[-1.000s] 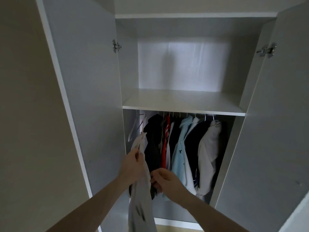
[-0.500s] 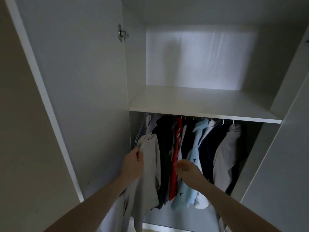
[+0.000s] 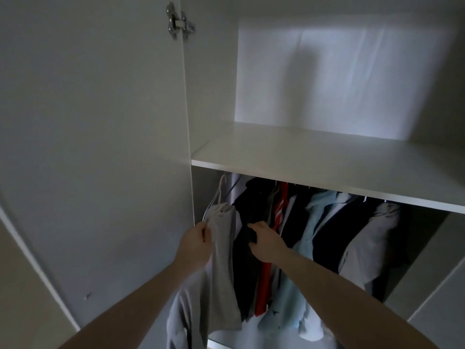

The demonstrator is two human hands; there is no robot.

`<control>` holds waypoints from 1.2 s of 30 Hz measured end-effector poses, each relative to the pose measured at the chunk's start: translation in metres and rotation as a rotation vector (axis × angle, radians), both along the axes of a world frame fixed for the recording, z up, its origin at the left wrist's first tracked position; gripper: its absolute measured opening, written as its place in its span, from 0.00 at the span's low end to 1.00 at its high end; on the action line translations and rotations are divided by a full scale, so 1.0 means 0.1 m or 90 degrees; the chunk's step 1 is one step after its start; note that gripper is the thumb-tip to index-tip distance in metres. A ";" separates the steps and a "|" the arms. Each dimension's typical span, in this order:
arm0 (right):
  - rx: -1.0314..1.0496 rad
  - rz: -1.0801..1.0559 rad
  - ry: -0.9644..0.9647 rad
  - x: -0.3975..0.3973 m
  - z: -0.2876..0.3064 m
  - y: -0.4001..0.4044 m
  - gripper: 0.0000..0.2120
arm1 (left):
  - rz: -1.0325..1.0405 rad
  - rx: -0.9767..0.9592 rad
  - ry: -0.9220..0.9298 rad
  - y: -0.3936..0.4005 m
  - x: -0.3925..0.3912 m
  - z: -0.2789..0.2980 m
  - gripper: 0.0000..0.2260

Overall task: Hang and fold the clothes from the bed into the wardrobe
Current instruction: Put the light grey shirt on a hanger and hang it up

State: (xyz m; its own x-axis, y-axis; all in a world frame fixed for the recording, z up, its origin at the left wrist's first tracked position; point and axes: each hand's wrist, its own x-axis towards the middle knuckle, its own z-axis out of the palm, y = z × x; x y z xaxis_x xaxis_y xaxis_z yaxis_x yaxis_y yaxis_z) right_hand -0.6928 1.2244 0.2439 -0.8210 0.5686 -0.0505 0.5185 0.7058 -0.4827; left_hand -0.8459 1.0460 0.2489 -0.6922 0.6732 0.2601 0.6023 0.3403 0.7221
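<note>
The left hand [image 3: 197, 241] pinches the upper edge of a grey garment [image 3: 222, 250], which hangs on a white hanger [image 3: 218, 195] at the left end of the wardrobe [image 3: 327, 170] hanging space, directly below the shelf [image 3: 314, 157] and just beside the open left door [image 3: 100, 137]. The right hand [image 3: 264, 241] has its fingers curled into a dark garment [image 3: 247, 197] immediately to the right of the grey one, gripping its fabric. Further right hang a red garment [image 3: 279, 210], a light blue shirt [image 3: 312, 222], a navy garment [image 3: 337, 222] and a grey shirt [image 3: 372, 238], packed touching one another.
</note>
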 end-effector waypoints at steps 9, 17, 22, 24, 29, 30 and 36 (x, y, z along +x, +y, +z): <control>0.048 -0.007 -0.172 -0.31 -0.15 0.42 0.39 | 0.024 -0.029 0.003 0.51 -0.14 -0.15 0.13; 0.080 -0.004 -0.210 -0.52 -0.31 0.76 0.36 | -0.006 0.016 -0.008 1.10 -0.40 -0.32 0.15; 0.081 -0.020 -0.205 -0.55 -0.44 0.89 0.39 | -0.014 0.035 -0.021 1.43 -0.63 -0.49 0.12; 0.102 -0.013 -0.185 -0.61 -0.45 0.90 0.41 | -0.018 0.048 -0.014 1.55 -0.71 -0.51 0.10; 0.130 -0.007 -0.138 -0.75 -0.49 0.92 0.40 | -0.040 0.054 -0.020 1.84 -0.87 -0.57 0.12; 0.134 -0.008 -0.113 -0.77 -0.49 0.91 0.40 | -0.045 0.054 -0.025 1.89 -0.91 -0.58 0.14; 0.192 0.018 -0.146 -0.91 -0.51 1.03 0.40 | -0.033 0.043 -0.047 2.24 -1.08 -0.54 0.14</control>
State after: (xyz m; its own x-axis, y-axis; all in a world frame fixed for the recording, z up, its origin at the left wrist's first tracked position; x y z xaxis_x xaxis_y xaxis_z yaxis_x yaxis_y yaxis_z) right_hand -0.7835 1.3277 0.1926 -0.8238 0.5628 -0.0687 0.5668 0.8144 -0.1249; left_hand -0.9544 1.2704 0.1952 -0.6764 0.6910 0.2551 0.5615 0.2596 0.7857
